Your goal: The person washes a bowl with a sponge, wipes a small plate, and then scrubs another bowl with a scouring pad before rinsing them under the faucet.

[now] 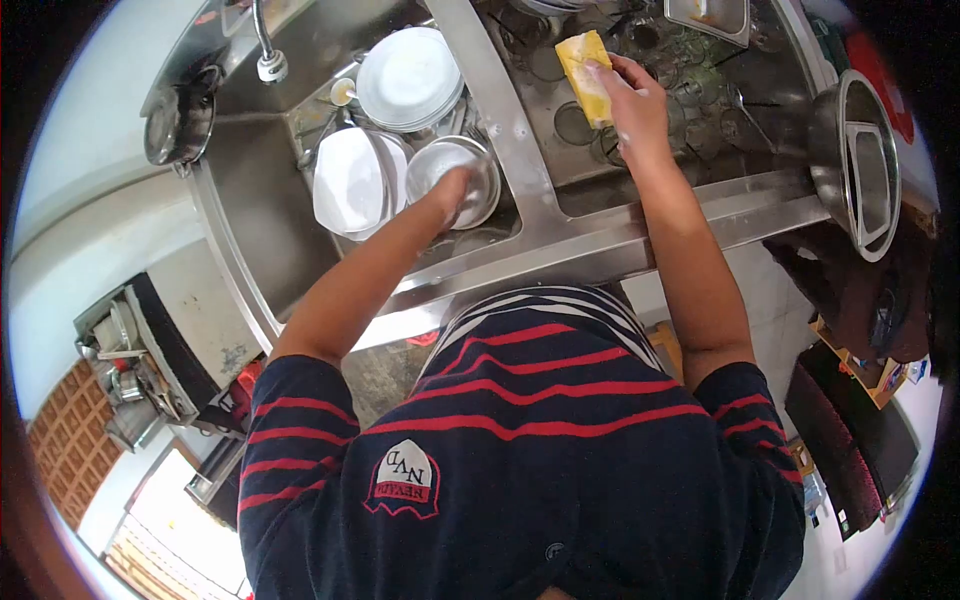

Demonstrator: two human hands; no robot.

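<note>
In the left basin my left hand (452,192) is at the near side of a white bowl (432,165), closed on its rim. Some of its fingers are hidden. The bowl sits over another round dish. My right hand (636,100) grips a yellow sponge (583,75) above the right basin, with white suds on the sponge and fingers. Beside my left hand lie white squarish plates (348,180), and a stack of round white plates (408,75) is farther back. Several clear glasses (573,122) stand below my right hand.
A steel divider (515,150) separates the basins. The faucet (271,65) hangs over the left one. A dark pot (180,125) sits at the left edge, a large steel bowl (825,150) at the right. A spoon (740,98) lies among the glasses; a metal tray (725,22) is behind.
</note>
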